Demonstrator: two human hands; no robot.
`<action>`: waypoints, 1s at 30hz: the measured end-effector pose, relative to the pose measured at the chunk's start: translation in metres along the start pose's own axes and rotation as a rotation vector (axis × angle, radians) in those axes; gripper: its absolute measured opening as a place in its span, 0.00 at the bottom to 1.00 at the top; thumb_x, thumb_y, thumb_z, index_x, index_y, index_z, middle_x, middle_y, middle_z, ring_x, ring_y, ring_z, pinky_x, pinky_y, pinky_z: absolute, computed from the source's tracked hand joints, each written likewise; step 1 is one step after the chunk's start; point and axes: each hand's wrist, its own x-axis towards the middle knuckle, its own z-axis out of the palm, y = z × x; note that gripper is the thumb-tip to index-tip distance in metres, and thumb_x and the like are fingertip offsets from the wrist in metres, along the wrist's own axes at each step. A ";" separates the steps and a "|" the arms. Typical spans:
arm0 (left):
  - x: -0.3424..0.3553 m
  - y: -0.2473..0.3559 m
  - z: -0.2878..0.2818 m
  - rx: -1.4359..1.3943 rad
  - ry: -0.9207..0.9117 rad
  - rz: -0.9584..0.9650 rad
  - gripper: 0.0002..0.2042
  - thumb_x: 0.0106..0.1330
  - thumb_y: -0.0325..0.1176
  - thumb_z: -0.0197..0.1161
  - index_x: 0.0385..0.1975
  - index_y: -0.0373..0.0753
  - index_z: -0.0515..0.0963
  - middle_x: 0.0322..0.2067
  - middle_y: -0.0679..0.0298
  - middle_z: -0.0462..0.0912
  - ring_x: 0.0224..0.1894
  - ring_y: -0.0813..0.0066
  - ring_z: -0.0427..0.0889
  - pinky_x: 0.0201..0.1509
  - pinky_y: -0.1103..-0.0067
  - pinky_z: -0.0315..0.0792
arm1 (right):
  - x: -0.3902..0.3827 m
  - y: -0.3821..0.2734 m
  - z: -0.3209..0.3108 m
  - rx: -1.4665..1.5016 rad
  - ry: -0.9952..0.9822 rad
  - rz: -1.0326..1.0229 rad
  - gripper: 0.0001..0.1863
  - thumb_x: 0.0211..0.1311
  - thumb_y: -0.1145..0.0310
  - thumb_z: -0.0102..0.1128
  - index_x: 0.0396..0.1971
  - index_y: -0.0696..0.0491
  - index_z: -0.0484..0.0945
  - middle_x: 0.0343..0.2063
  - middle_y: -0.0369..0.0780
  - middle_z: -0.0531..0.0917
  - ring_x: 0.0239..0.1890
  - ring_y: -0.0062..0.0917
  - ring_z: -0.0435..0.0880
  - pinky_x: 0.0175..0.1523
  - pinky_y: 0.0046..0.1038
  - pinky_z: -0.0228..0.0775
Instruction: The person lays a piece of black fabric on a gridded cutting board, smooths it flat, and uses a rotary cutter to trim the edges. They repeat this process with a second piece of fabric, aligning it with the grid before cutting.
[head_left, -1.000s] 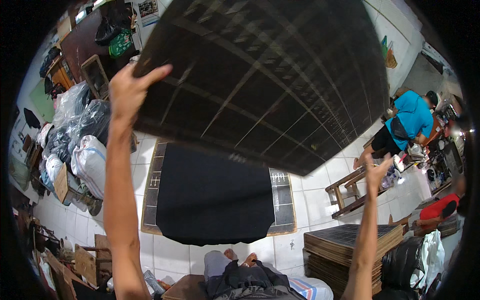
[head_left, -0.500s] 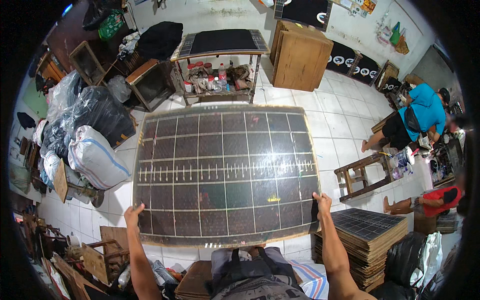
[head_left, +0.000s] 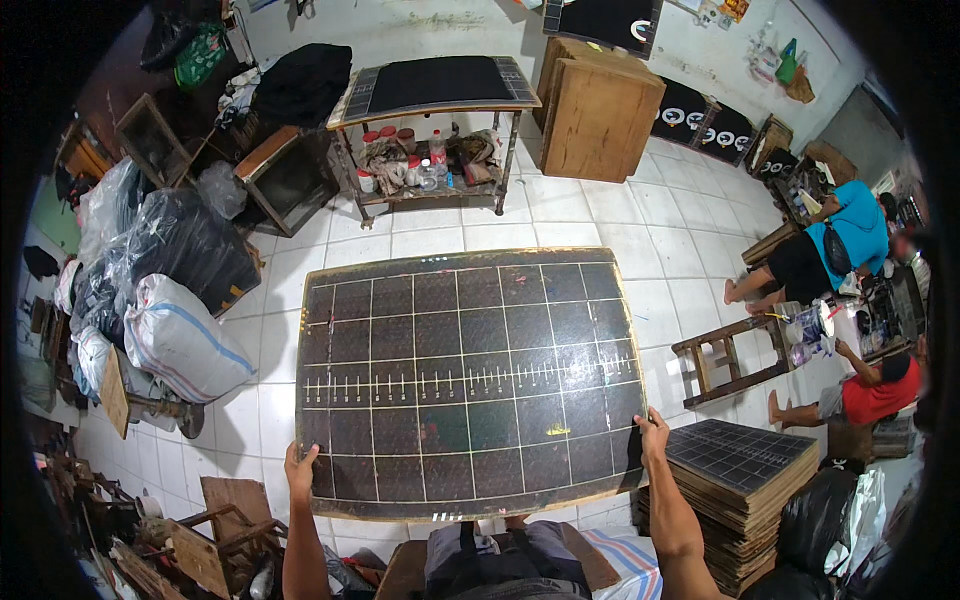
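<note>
My left hand (head_left: 302,460) grips the near left side of a large dark board (head_left: 465,340) with pale grid lines, tick marks, paint specks and worn edges. My right hand (head_left: 652,432) holds the opposite side near its front corner, thumb on top. The board is roughly level in front of me and covers much of the middle floor. Whether it rests on anything underneath is unclear. Just right of my right hand stands a thick stack of similar gridded boards (head_left: 742,450).
Behind are a small table (head_left: 435,198) with bottles and wooden panels (head_left: 597,115). Bags and sacks (head_left: 185,335) pile left. A wooden stool (head_left: 726,375) stands right, near a person in blue (head_left: 850,230) and another in red (head_left: 880,390). Wooden scraps (head_left: 205,545) lie lower left.
The board, raised and tilted a second ago, has come down flat, hiding the black cloth seen beneath it. My right hand, apart from it earlier, now grips it.
</note>
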 end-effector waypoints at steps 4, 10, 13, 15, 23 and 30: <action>0.003 0.008 0.006 0.022 -0.038 -0.021 0.24 0.63 0.28 0.71 0.58 0.29 0.75 0.49 0.63 0.83 0.50 0.73 0.79 0.57 0.78 0.71 | 0.011 0.012 0.000 -0.174 0.056 -0.095 0.32 0.58 0.77 0.65 0.65 0.62 0.71 0.40 0.40 0.83 0.43 0.28 0.80 0.54 0.24 0.70; 0.000 0.010 -0.001 -0.113 -0.161 0.042 0.26 0.63 0.26 0.71 0.62 0.31 0.74 0.49 0.64 0.83 0.49 0.75 0.80 0.55 0.78 0.72 | 0.021 0.031 0.004 -0.193 -0.146 -0.001 0.30 0.65 0.72 0.61 0.68 0.56 0.69 0.44 0.44 0.77 0.48 0.33 0.77 0.56 0.30 0.68; 0.005 0.002 -0.002 -0.082 -0.133 -0.029 0.27 0.64 0.27 0.71 0.64 0.31 0.73 0.51 0.63 0.83 0.51 0.74 0.79 0.59 0.78 0.70 | 0.025 0.033 0.004 -0.317 -0.166 -0.114 0.32 0.67 0.69 0.61 0.70 0.57 0.65 0.49 0.47 0.76 0.52 0.35 0.77 0.57 0.34 0.69; 0.009 -0.004 -0.008 -0.070 -0.246 -0.071 0.35 0.63 0.31 0.72 0.69 0.31 0.64 0.60 0.57 0.77 0.60 0.68 0.76 0.64 0.75 0.67 | 0.023 0.033 -0.002 -0.455 -0.145 -0.172 0.35 0.68 0.68 0.62 0.72 0.58 0.61 0.52 0.49 0.77 0.52 0.36 0.78 0.57 0.34 0.70; -0.079 -0.053 -0.063 0.405 -0.368 0.024 0.63 0.41 0.23 0.80 0.76 0.33 0.40 0.72 0.43 0.56 0.74 0.49 0.57 0.76 0.67 0.56 | -0.056 0.068 -0.077 -0.058 -0.250 0.132 0.38 0.59 0.79 0.62 0.70 0.62 0.58 0.59 0.49 0.76 0.53 0.35 0.81 0.52 0.31 0.76; -0.086 -0.067 -0.046 0.627 -0.076 0.237 0.37 0.47 0.19 0.68 0.62 0.30 0.64 0.49 0.39 0.80 0.52 0.37 0.79 0.55 0.57 0.74 | -0.066 0.086 -0.073 -0.786 -0.013 -0.130 0.26 0.38 0.75 0.79 0.42 0.63 0.81 0.39 0.49 0.88 0.43 0.35 0.88 0.48 0.32 0.78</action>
